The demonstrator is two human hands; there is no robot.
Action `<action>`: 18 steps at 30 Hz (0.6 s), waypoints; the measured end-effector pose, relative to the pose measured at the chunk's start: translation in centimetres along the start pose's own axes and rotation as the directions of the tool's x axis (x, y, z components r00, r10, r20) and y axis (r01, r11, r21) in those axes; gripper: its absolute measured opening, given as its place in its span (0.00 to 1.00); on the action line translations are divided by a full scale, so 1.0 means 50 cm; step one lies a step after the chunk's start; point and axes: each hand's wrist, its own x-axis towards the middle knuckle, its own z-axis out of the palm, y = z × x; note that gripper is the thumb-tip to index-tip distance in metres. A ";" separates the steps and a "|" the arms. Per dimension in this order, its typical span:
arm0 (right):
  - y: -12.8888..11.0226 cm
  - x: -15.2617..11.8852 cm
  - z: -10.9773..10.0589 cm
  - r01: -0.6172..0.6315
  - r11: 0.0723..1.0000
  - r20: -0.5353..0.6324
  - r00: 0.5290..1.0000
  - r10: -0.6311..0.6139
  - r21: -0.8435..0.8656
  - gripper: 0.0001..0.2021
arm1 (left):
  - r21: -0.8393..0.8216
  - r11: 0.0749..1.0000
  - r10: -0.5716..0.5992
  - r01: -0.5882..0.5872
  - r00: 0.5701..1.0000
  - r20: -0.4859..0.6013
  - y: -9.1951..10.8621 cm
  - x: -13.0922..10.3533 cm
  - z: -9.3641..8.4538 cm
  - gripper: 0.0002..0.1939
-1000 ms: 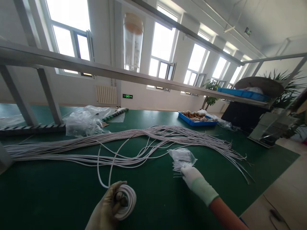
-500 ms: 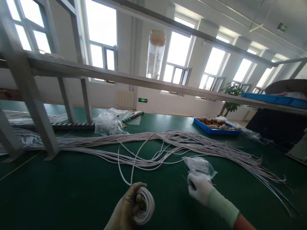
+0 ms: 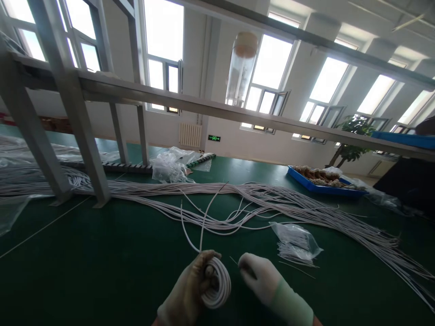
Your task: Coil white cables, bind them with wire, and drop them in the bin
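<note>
My left hand (image 3: 186, 286), in a stained glove, is wrapped round a coil of white cable (image 3: 223, 284), fingers through its middle. Two loose cable ends stick up from the coil. Just to the right, my gloved right hand (image 3: 264, 280) is closed in a pinch; a thin cable tie (image 3: 233, 260) pokes out of it toward the coil, not touching it. Beyond the right hand lies a clear plastic bag (image 3: 304, 242) with many thin white ties spilling from its open side.
A long bundle of white cables (image 3: 292, 203) runs across the green table (image 3: 136, 267). Behind it are crumpled plastic bags (image 3: 171, 165) and a blue tray (image 3: 314, 185) of brownish parts. Metal shelf posts (image 3: 84, 149) stand at left; a bottle (image 3: 241, 68) is on the shelf above.
My right hand has come away from the bag of ties and moved left, close to the coil, with a tie in its fingers. The left hand still holds the coil. The view has shifted.
</note>
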 end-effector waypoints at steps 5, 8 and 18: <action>-0.022 -0.010 -0.011 0.167 0.985 0.081 0.983 -0.163 -0.038 0.10 | -0.192 0.963 -0.174 0.188 0.981 0.088 0.044 -0.012 0.010 0.35; -0.036 -0.016 -0.014 0.161 0.976 0.133 0.974 -0.181 0.147 0.11 | -0.229 0.962 -0.130 0.151 0.986 0.103 0.045 -0.018 0.010 0.36; -0.071 -0.001 0.017 0.123 0.854 0.068 0.981 -0.182 0.506 0.11 | 0.064 0.997 -0.033 0.032 0.999 0.026 0.006 -0.019 0.004 0.32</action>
